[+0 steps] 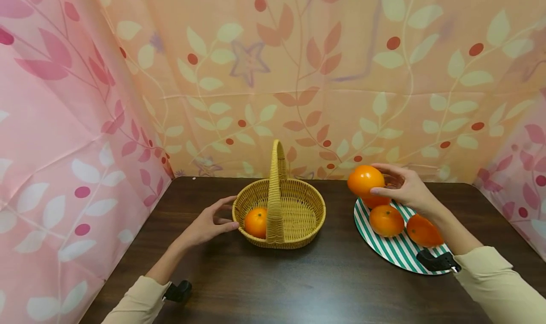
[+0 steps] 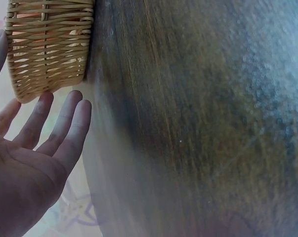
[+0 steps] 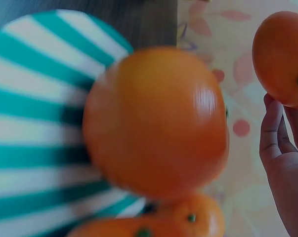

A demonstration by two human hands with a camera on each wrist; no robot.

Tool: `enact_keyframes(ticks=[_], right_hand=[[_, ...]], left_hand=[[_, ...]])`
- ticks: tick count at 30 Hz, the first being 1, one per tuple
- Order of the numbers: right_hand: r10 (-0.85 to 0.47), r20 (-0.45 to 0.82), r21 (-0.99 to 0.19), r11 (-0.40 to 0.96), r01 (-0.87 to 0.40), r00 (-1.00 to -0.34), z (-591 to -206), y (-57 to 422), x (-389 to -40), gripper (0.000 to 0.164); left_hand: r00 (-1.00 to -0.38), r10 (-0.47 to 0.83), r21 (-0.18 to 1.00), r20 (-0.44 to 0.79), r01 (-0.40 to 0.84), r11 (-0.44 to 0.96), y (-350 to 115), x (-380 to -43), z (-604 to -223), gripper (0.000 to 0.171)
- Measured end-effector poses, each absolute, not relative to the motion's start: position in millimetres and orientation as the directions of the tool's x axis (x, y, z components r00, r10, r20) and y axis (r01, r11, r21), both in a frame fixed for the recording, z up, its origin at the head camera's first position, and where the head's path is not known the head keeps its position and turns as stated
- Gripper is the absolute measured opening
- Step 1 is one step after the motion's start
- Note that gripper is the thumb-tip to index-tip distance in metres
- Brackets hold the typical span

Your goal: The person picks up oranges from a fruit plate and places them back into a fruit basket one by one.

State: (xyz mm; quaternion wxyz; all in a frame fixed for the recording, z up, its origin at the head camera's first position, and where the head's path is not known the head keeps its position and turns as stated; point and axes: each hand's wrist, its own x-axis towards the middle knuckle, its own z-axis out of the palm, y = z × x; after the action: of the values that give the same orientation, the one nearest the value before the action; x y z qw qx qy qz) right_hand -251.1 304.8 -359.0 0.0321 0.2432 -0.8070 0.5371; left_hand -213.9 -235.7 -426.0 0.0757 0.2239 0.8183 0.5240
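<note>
My right hand [image 1: 403, 187] grips an orange [image 1: 366, 179], raised above a round plate [image 1: 394, 255] with green and white stripes. In the right wrist view, that held orange [image 3: 281, 59] sits at the fingertips, clear of the plate. Several other oranges are on the plate, among them a front one [image 1: 386, 221] and a right one [image 1: 423, 230]; another is partly hidden behind the held fruit. A yellow wicker basket [image 1: 298, 241] with a tall handle contains one orange [image 1: 256, 222] in its left half. Beside its left side, my left hand [image 1: 209, 225] touches the basket with extended fingers.
Both basket and plate stand on a dark wooden table [image 1: 273, 286]. A floral curtain [image 1: 298, 77] hangs behind the table's back edge, and pink cloth [image 1: 51, 148] borders the left side. Black wrist devices [image 1: 178, 292] are worn at the sleeves.
</note>
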Motion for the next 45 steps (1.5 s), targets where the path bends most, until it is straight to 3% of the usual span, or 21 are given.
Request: enact_keyframes(ticks=[23,33,45], right_hand=[[-0.447,0.376,-0.890,0.070,-0.451,-0.812,-384,209,-266,0.060],[-0.463,0.356,-0.871,0.151,-0.468,-0.812,-400,188,-262,0.058],[-0.507,0.375,-0.805,0.238,-0.543,-0.777,-410,175,-256,0.067]], left_hand=[[-0.891,0.443,0.897,0.099,0.272,0.347,-235,-215,-428,0.074],[-0.891,0.443,0.889,0.100,0.280,0.362,-233,-215,-428,0.074],[-0.890,0.446,0.887,0.100,0.283,0.366,-232,-214,-427,0.074]])
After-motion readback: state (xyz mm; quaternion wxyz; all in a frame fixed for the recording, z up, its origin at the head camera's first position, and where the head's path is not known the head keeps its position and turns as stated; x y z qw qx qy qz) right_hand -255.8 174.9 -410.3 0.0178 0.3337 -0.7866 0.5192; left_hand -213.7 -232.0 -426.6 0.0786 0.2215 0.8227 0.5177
